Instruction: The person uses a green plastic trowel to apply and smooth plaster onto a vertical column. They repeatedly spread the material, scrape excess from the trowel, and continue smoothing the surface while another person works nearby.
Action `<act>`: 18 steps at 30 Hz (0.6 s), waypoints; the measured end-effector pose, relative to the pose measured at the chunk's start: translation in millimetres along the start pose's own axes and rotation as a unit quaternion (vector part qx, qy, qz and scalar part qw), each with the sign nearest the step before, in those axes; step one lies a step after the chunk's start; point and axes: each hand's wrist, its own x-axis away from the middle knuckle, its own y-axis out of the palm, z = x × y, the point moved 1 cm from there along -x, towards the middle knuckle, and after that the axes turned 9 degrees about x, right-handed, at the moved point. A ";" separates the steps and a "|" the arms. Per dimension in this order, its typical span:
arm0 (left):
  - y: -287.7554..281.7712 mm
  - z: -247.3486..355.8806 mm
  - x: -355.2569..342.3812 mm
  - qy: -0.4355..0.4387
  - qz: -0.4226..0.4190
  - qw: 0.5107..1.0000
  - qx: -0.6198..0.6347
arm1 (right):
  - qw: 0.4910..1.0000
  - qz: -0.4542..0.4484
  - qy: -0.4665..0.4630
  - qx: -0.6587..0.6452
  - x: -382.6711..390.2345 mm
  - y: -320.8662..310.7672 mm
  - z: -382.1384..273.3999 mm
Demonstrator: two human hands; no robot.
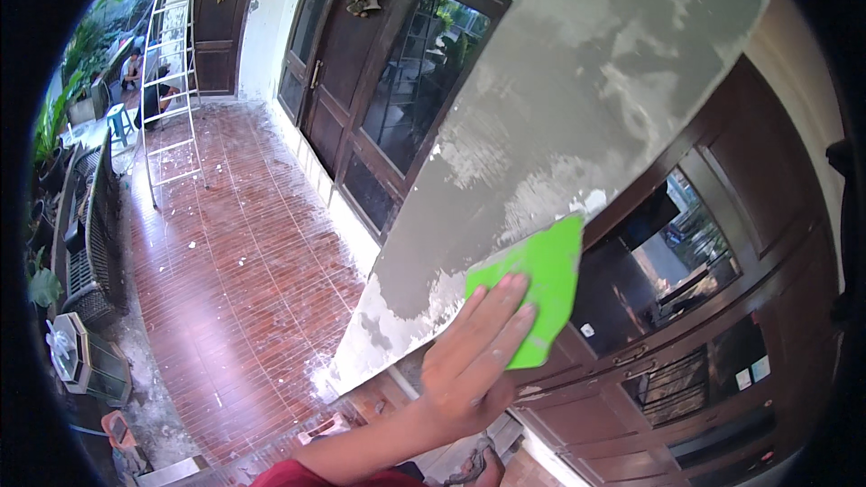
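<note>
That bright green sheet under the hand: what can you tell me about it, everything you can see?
The green sheet is a thin, flat, bright green piece, seemingly plastic or abrasive paper, with straight edges and angled corners. It lies pressed flat against the grey, patchy plastered wall column, near its lower edge beside a dark wooden door frame. The hand rests on its lower left part, fingers spread over it. Its upper right portion shows uncovered.

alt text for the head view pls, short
A hand presses a bright green sheet flat against a grey, patchy plastered wall strip between dark wooden doors. Behind, a ladder stands on a red tiled porch floor.
</note>
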 end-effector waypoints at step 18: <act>20.3 -57.3 -45.4 -0.029 0.040 0.998 -0.038 | 0.996 0.062 -0.067 0.021 2.8 -0.1 19.9</act>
